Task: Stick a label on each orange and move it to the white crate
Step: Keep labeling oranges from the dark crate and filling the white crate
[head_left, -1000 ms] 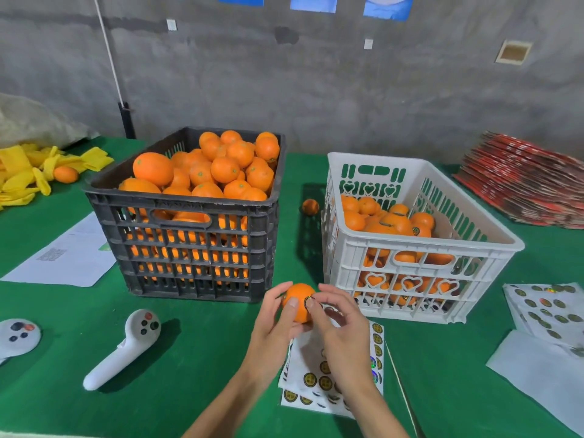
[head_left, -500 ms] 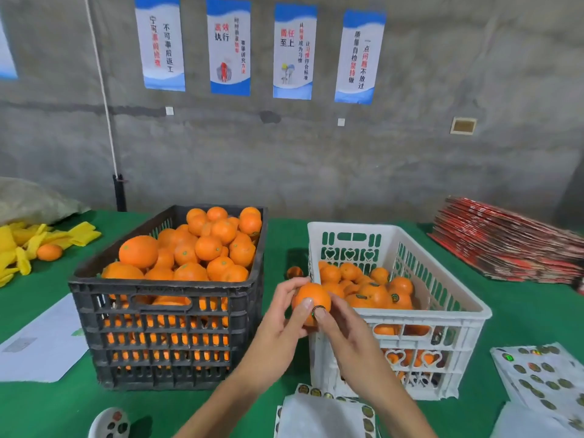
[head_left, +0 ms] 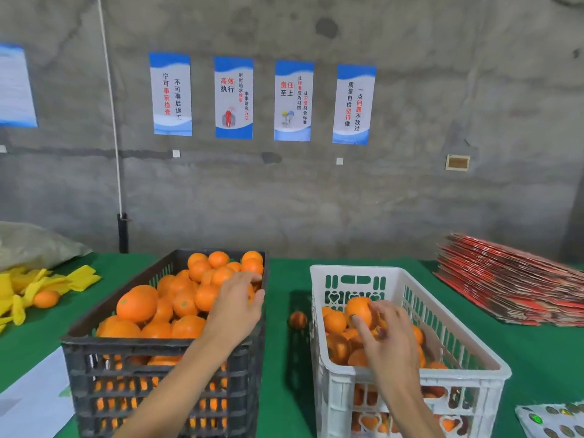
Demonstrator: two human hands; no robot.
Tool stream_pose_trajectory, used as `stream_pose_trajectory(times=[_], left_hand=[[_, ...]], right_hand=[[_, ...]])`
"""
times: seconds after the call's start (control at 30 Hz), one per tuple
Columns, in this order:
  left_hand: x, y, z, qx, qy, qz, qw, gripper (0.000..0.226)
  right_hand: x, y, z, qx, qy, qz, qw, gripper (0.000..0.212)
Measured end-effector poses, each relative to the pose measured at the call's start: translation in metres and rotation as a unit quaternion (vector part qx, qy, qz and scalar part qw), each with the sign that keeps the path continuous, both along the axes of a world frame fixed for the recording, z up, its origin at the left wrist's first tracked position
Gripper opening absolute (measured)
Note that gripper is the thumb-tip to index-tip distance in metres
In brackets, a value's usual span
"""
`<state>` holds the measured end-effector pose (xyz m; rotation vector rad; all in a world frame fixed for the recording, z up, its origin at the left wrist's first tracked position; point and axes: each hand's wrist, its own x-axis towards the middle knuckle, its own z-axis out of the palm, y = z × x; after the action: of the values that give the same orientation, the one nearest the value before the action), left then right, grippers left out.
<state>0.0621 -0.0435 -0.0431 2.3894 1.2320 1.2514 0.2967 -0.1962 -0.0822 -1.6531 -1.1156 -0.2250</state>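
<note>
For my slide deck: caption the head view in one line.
Right hand sets an orange over the white crate while left hand reaches into the black crate.

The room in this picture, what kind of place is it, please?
Probably a fruit packing workroom: a black crate heaped with oranges, a white crate partly filled, workplace posters on a bare concrete wall, and stacked red cartons.

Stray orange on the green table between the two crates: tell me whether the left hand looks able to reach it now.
Probably yes. The stray orange lies in the open gap, nothing covering it. The left hand is over the black crate, beside that gap, and would have to clear its rim.
</note>
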Motion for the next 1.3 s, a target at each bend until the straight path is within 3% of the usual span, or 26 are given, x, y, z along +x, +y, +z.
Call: stream_pose_trajectory(times=[0.1,0.2,0.33,0.4,0.53,0.67,0.83,0.93,1.0,1.13,1.3], left_hand=[[-0.020,0.039,0.002,-0.072,0.126,0.136,0.980,0.056],[-0.030,0.065,-0.003,-0.159,0.192,0.174,0.953,0.062],[-0.037,0.080,-0.001,-0.125,0.220,0.175,0.951,0.055],[-0.038,0.071,0.006,-0.108,0.187,0.157,0.964,0.054],[-0.032,0.023,0.016,-0.024,0.015,0.058,0.998,0.057],[-0.017,-0.042,0.000,0.101,-0.094,-0.043,0.990,0.054],[-0.009,-0.108,-0.053,0.127,-0.117,-0.116,0.978,0.050],[-0.011,-0.131,-0.106,0.070,-0.114,-0.125,0.983,0.048],[-0.011,-0.143,-0.144,-0.020,-0.128,-0.140,0.982,0.048],[-0.009,-0.161,-0.204,-0.233,-0.180,-0.179,0.939,0.052],[-0.009,-0.169,-0.244,-0.340,-0.157,-0.158,0.914,0.042]], right_hand=[[-0.004,0.003,-0.004,0.031,0.025,0.004,0.999,0.037],[-0.010,0.001,-0.011,0.068,0.000,0.031,0.997,0.033],[-0.017,-0.002,-0.014,0.092,-0.005,0.072,0.993,0.029],[-0.019,-0.002,-0.014,0.106,-0.011,0.088,0.990,0.027],[-0.033,-0.007,-0.014,0.134,-0.012,0.125,0.983,0.028],[-0.059,-0.014,-0.012,0.155,-0.016,0.178,0.972,0.024],[-0.086,-0.029,-0.026,0.154,-0.023,0.236,0.959,0.024],[-0.097,-0.048,-0.065,0.128,0.003,0.241,0.962,0.025],[-0.099,-0.061,-0.101,0.091,0.029,0.244,0.965,0.023],[-0.088,-0.088,-0.160,-0.056,0.110,0.252,0.960,0.021],[-0.073,-0.119,-0.196,-0.222,0.064,0.303,0.924,0.038]])
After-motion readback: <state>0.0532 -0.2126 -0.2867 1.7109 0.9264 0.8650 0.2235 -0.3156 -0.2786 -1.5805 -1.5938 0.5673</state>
